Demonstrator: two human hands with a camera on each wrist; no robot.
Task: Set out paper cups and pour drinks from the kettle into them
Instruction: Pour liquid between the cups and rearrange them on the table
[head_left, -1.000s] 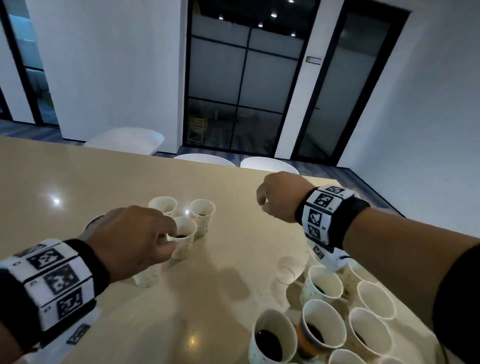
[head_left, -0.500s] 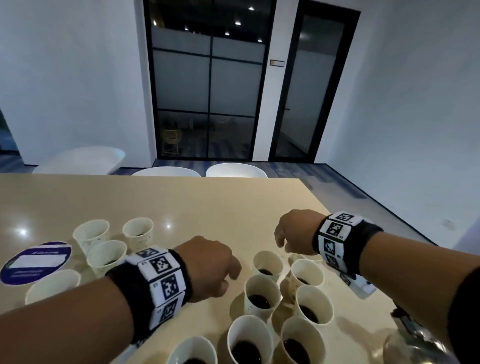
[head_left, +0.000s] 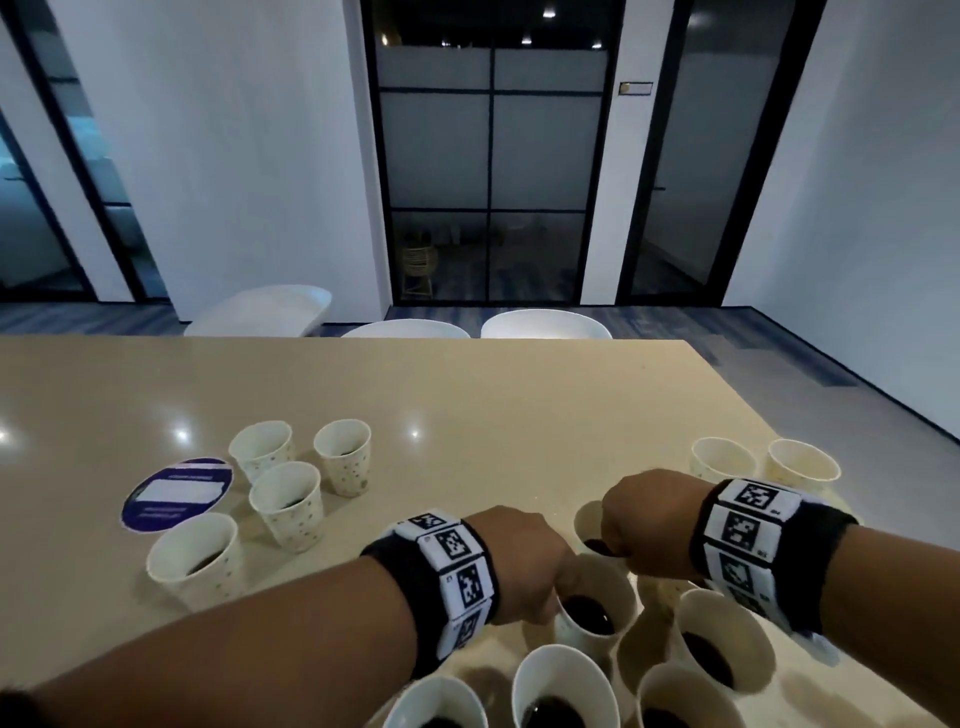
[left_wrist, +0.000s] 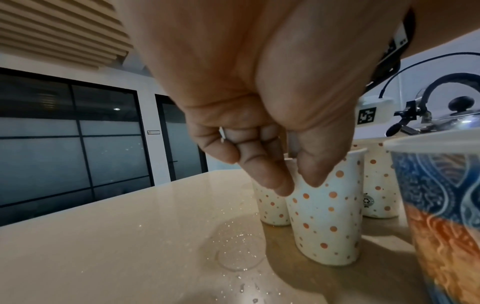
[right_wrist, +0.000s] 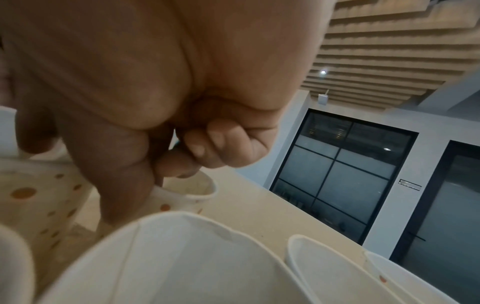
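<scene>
Round blue sticker (head_left: 176, 492), white chairs (head_left: 540, 325)

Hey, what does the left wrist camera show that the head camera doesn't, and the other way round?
Only the left wrist view shows the steel kettle behind the cups, a wet patch on the table, and a blue-and-orange patterned cup. Only the head view shows the round blue coaster, the four cups beside it, and the right hand. Both show the left hand at a dotted cup and the beige table.
</scene>
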